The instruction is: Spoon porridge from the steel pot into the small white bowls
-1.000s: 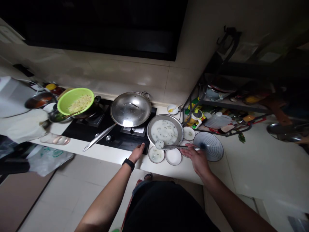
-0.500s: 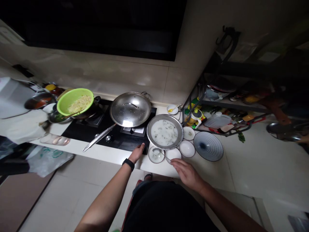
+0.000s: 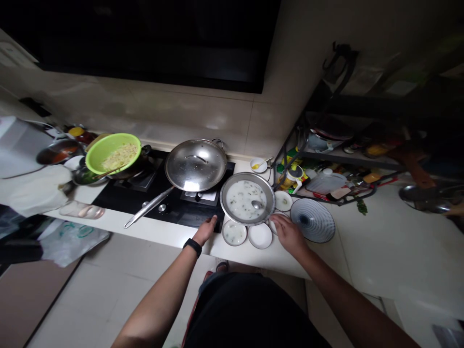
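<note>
My right hand (image 3: 290,236) is closed on a metal spoon (image 3: 257,205), whose bowl sits over the white liquid with green bits in a wide metal basin (image 3: 224,205). Under that hand, a small white bowl is mostly covered. In front of the basin stand a small bowl with some of the white liquid (image 3: 234,233) and a small white bowl (image 3: 260,236). Another small bowl (image 3: 283,201) with a little liquid is right of the basin. My left hand (image 3: 206,230), with a black watch on its wrist, rests by the stove's front edge, fingers out, holding nothing.
A lidded wok (image 3: 195,166) stands on the black stove (image 3: 181,212), its long handle pointing front left. Further left is a green colander (image 3: 94,150) with pale shreds. A patterned bowl (image 3: 313,220) and a black rack (image 3: 340,200) with bottles are to the right.
My right hand has moved right and slightly up, carrying the spoon from the small front-left bowl into the basin. My left hand has stayed in place.
</note>
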### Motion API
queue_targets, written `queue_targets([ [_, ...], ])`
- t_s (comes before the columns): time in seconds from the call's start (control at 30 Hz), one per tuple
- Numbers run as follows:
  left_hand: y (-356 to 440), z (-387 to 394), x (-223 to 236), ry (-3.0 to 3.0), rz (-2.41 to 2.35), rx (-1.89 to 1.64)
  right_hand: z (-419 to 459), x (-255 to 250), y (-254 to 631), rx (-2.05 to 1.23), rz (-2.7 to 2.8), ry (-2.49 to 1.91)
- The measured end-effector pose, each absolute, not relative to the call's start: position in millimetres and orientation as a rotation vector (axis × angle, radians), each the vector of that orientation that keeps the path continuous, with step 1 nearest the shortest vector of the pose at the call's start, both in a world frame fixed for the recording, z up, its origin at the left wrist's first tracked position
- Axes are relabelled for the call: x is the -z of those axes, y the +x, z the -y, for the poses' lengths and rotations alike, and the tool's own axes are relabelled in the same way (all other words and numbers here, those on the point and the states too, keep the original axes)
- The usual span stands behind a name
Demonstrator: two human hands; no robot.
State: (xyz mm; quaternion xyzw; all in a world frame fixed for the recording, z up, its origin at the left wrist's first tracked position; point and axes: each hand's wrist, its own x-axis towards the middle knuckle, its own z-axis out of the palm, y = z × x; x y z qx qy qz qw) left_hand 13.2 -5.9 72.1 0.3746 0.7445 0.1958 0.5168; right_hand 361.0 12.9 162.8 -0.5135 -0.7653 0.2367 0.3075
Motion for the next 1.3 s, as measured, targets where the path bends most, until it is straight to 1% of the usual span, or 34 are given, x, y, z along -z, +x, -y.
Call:
queue_targets([
  [0.1,13,6,-71,0.895,-1.787,-0.478,-21,-147,363,-0.818,1.759,-1.503],
  [0.23,13,7,-70,0.874,-1.774,-0.492,-23,-133,359,-1.115,1.199,-1.596],
  [0.33,13,7,-69,0.87,-1.772,-0.497,-25,-131,356,-1.237,0.865,-1.574],
  [0.43,13,7,-68,0.873,-1.782,-0.492,-25,-133,356,-1.295,0.685,-1.545],
  [0.7,14,6,-71,0.888,-1.783,-0.476,-21,-153,353,-1.326,0.671,-1.45],
  [1.03,15,7,-75,0.89,-1.79,-0.476,-3,-187,346,-1.377,0.691,-1.457],
  [1.17,15,7,-74,0.885,-1.796,-0.471,12,-188,340,-1.423,0.715,-1.472],
  [1.3,15,7,-73,0.894,-1.789,-0.485,27,-179,332,-1.448,0.795,-1.497],
])
